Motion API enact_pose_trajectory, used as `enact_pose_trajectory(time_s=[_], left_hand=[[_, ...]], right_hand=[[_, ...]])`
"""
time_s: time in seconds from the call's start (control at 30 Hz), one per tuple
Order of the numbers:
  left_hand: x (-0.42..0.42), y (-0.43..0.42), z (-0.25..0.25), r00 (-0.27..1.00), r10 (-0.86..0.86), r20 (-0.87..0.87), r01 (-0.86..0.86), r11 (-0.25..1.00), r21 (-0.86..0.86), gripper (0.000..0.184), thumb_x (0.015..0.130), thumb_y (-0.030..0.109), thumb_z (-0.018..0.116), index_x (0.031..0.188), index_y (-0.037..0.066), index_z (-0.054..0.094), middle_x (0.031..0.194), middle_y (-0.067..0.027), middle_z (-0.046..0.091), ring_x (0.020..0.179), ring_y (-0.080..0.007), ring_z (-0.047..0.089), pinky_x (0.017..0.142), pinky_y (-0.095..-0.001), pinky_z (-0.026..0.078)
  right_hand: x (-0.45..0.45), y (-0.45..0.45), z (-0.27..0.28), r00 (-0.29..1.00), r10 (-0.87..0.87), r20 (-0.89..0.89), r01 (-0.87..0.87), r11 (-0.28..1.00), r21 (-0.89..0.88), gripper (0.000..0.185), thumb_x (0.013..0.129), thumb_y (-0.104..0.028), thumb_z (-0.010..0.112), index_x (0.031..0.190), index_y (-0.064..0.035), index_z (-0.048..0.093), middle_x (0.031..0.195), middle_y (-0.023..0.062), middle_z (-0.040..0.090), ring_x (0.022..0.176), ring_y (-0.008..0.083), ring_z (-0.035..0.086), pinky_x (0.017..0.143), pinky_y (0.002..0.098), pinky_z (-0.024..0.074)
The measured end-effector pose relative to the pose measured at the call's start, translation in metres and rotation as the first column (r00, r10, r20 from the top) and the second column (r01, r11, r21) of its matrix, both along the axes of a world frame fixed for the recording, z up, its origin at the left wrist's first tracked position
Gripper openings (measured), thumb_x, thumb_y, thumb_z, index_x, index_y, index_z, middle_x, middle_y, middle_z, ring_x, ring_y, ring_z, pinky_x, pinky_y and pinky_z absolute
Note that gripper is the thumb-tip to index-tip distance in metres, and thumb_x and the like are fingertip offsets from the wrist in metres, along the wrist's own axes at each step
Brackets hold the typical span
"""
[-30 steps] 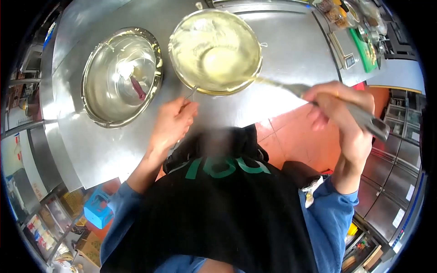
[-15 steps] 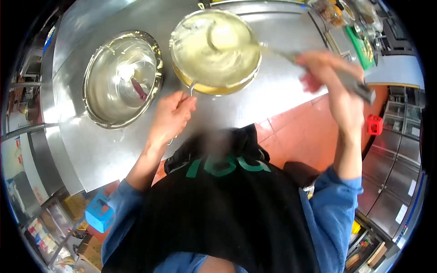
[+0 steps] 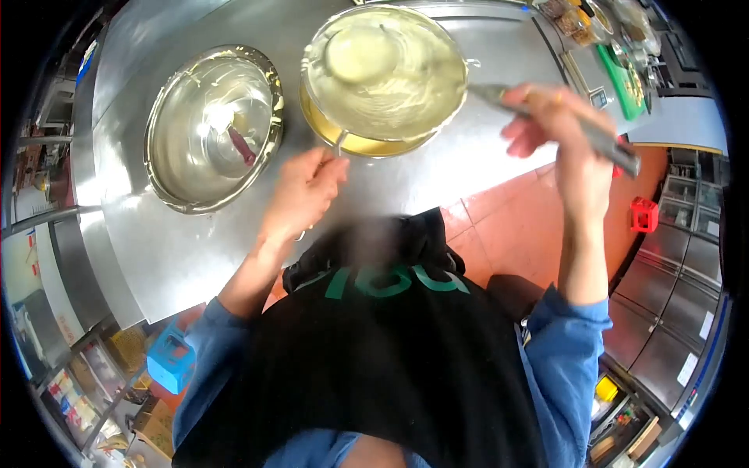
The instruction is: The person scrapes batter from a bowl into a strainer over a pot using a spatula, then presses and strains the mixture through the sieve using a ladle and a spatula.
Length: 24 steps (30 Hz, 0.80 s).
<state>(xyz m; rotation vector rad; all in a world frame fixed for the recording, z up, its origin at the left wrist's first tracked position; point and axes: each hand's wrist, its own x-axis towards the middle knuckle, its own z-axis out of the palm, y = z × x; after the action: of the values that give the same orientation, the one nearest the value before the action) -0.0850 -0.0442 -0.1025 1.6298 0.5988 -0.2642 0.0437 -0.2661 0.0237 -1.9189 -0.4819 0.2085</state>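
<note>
My left hand (image 3: 306, 189) is closed around the handle of a round sieve (image 3: 398, 140). Pale yellow cream (image 3: 398, 101) coats the inside of the sieve. Underneath is a bowl (image 3: 355, 145) with a yellow inside, showing along the near edge. My right hand (image 3: 568, 136) grips the long metal handle of a ladle (image 3: 605, 142), whose cream-covered round cup lies in the sieve, left of its middle. To the left stands a wide steel mixing bowl (image 3: 168, 204), smeared with cream. A spatula with a dark red handle (image 3: 240, 146) rests inside it.
All the bowls stand on a steel worktop (image 3: 226, 257). Jars (image 3: 576, 27) and a green cutting board (image 3: 622, 82) are at the far right. A red stool (image 3: 644, 214) and steel cabinets (image 3: 663, 288) stand on the right, a blue stool (image 3: 170, 359) at lower left.
The ladle's cup has moved left across the sieve, and my right hand has shifted slightly left. The sieve and my left hand have moved slightly right and away from me.
</note>
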Motion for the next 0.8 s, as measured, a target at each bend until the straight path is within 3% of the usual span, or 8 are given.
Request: enact_pose_trajectory(time_s=[0.03, 0.13, 0.3, 0.5, 0.53, 0.6, 0.63, 0.8], left_hand=[[-0.005, 0.003, 0.004, 1.000, 0.002, -0.006, -0.002, 1.000, -0.014, 0.024, 0.092, 0.023, 0.053, 0.077, 0.005, 0.051, 0.053, 0.0048, 0.039, 0.039, -0.0032, 0.033, 0.033, -0.0218, 0.024], [-0.001, 0.009, 0.004, 0.998, 0.062, -0.004, -0.062, 0.998, -0.015, 0.024, 0.093, 0.024, 0.052, 0.077, 0.005, 0.050, 0.053, 0.0050, 0.039, 0.038, -0.0029, 0.032, 0.033, -0.0216, 0.024], [0.001, 0.005, -0.003, 0.999, 0.030, -0.029, -0.032, 0.996, -0.087, 0.024, 0.093, 0.024, 0.052, 0.078, 0.006, 0.050, 0.051, 0.0054, 0.037, 0.038, -0.0026, 0.030, 0.033, -0.0214, 0.023], [0.001, 0.007, -0.004, 1.000, -0.003, -0.006, 0.002, 0.992, -0.124, 0.026, 0.093, 0.025, 0.052, 0.077, 0.005, 0.049, 0.051, 0.0058, 0.035, 0.038, -0.0027, 0.028, 0.032, -0.0215, 0.023], [0.003, 0.010, -0.004, 1.000, 0.002, 0.015, 0.000, 0.991, -0.131, 0.026, 0.093, 0.026, 0.052, 0.077, 0.005, 0.049, 0.051, 0.0059, 0.034, 0.038, -0.0027, 0.027, 0.032, -0.0216, 0.023], [0.009, 0.015, 0.000, 0.999, 0.016, 0.028, -0.011, 0.988, -0.153, 0.027, 0.093, 0.026, 0.052, 0.077, 0.005, 0.049, 0.051, 0.0061, 0.033, 0.038, -0.0027, 0.027, 0.032, -0.0218, 0.022], [0.011, 0.017, 0.003, 1.000, 0.023, 0.019, -0.020, 0.985, -0.169, 0.027, 0.094, 0.027, 0.052, 0.078, 0.005, 0.049, 0.051, 0.0061, 0.033, 0.038, -0.0028, 0.026, 0.032, -0.0219, 0.022], [0.018, 0.022, -0.004, 0.997, 0.075, 0.002, -0.072, 0.963, -0.260, 0.029, 0.094, 0.030, 0.053, 0.079, 0.005, 0.049, 0.051, 0.0064, 0.031, 0.037, -0.0033, 0.026, 0.032, -0.0218, 0.022]], right_hand=[[0.005, -0.003, 0.003, 0.996, -0.087, -0.013, 0.087, 0.995, -0.045, 0.026, 0.085, -0.014, 0.049, 0.088, 0.0046, 0.067, 0.068, 0.0118, 0.063, 0.053, 0.0143, 0.056, 0.053, 0.0266, 0.0449], [-0.013, -0.027, 0.010, 0.993, 0.108, 0.055, -0.094, 0.973, -0.213, 0.028, 0.086, -0.014, 0.047, 0.092, 0.0055, 0.066, 0.069, 0.0126, 0.063, 0.052, 0.0156, 0.056, 0.053, 0.0267, 0.0453], [0.000, -0.014, -0.017, 0.988, -0.018, -0.151, 0.025, 0.999, 0.046, 0.028, 0.087, -0.016, 0.049, 0.092, 0.0055, 0.066, 0.070, 0.0134, 0.064, 0.055, 0.0139, 0.058, 0.054, 0.0257, 0.0451], [-0.042, -0.027, 0.002, 0.982, 0.117, 0.150, -0.088, 0.979, -0.184, 0.014, 0.081, -0.006, 0.059, 0.091, -0.0022, 0.069, 0.069, 0.0062, 0.064, 0.055, 0.0107, 0.059, 0.051, 0.0245, 0.0480], [-0.045, -0.032, -0.001, 0.950, 0.195, 0.245, -0.148, 0.969, -0.198, 0.015, 0.079, -0.005, 0.061, 0.092, -0.0044, 0.069, 0.068, 0.0054, 0.063, 0.054, 0.0116, 0.059, 0.050, 0.0253, 0.0480], [-0.047, -0.033, -0.008, 0.698, 0.410, 0.586, -0.188, 0.896, -0.403, 0.026, 0.072, -0.004, 0.066, 0.097, -0.0087, 0.068, 0.069, 0.0047, 0.061, 0.050, 0.0153, 0.057, 0.049, 0.0278, 0.0488], [-0.056, -0.033, -0.010, 0.656, 0.460, 0.598, -0.138, 0.852, -0.505, 0.036, 0.064, -0.006, 0.070, 0.100, -0.0112, 0.066, 0.078, 0.0079, 0.062, 0.054, 0.0188, 0.058, 0.050, 0.0294, 0.0498], [-0.057, -0.048, -0.036, 0.364, 0.542, 0.758, -0.011, 0.816, -0.578, 0.036, 0.063, -0.008, 0.072, 0.098, -0.0125, 0.065, 0.096, 0.0188, 0.060, 0.064, 0.0226, 0.060, 0.053, 0.0269, 0.0498]])
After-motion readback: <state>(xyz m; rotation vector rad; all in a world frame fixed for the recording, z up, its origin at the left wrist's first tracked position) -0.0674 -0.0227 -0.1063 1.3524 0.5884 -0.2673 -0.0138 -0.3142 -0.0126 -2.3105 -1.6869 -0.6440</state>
